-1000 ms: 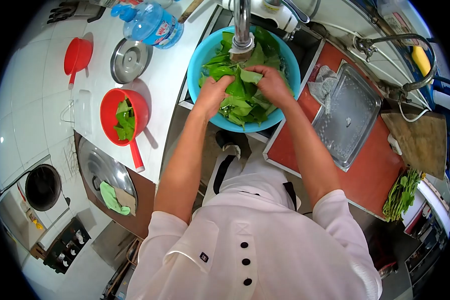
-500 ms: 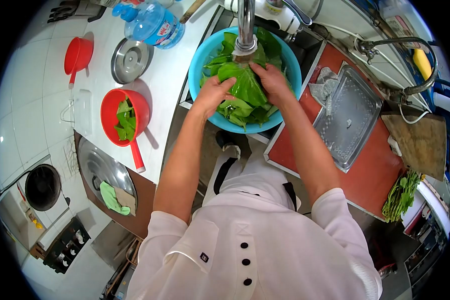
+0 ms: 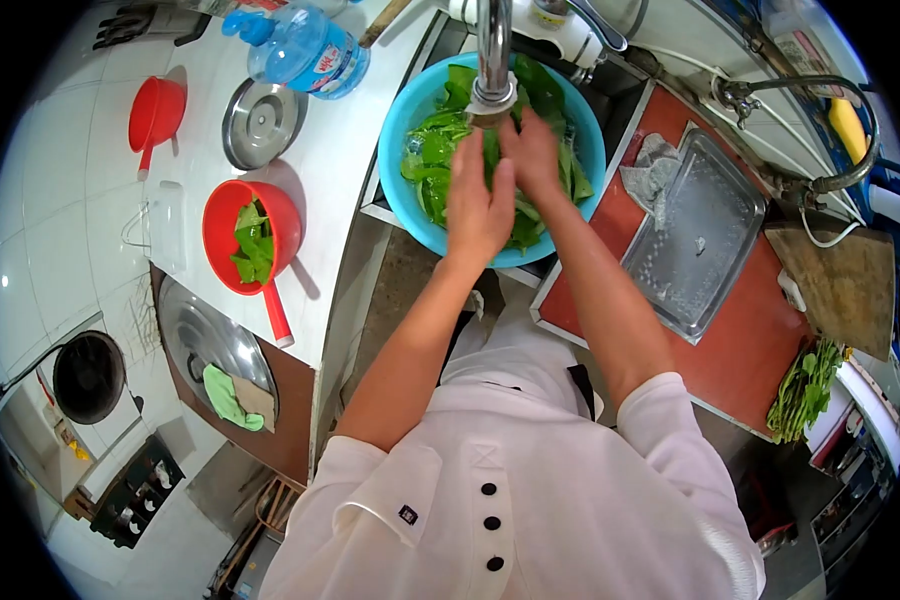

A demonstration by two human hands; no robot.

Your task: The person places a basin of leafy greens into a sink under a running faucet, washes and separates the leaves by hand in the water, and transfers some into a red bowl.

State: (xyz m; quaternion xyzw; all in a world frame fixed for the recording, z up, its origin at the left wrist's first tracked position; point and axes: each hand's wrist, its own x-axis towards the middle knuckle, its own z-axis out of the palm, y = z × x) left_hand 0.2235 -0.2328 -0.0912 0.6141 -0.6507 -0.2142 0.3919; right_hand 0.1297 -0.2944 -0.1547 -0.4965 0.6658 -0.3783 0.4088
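A light-blue basin (image 3: 393, 185) full of wet green leaves (image 3: 435, 150) sits in the sink beneath the metal faucet (image 3: 493, 60). My left hand (image 3: 481, 205) is over the basin's middle, its fingers stretched toward the faucet and the thumb apart. Close beside it, my right hand (image 3: 533, 155) is partly blurred, with its fingertips just under the spout. A green leaf (image 3: 491, 152) shows between the two hands, against the right fingers. The palm sides of both hands are mostly hidden.
On the white counter left are a red ladle (image 3: 288, 225) with leaves, another red ladle (image 3: 157, 112), a metal lid (image 3: 255, 125) and a blue-capped bottle (image 3: 315, 60). To the right lie a metal tray (image 3: 705, 240), a grey cloth (image 3: 653, 170), a wooden board (image 3: 835, 285) and a bunch of greens (image 3: 805, 390).
My left hand has moved right, close to my right hand. The broad leaf that was spread between both hands is now mostly hidden between them.
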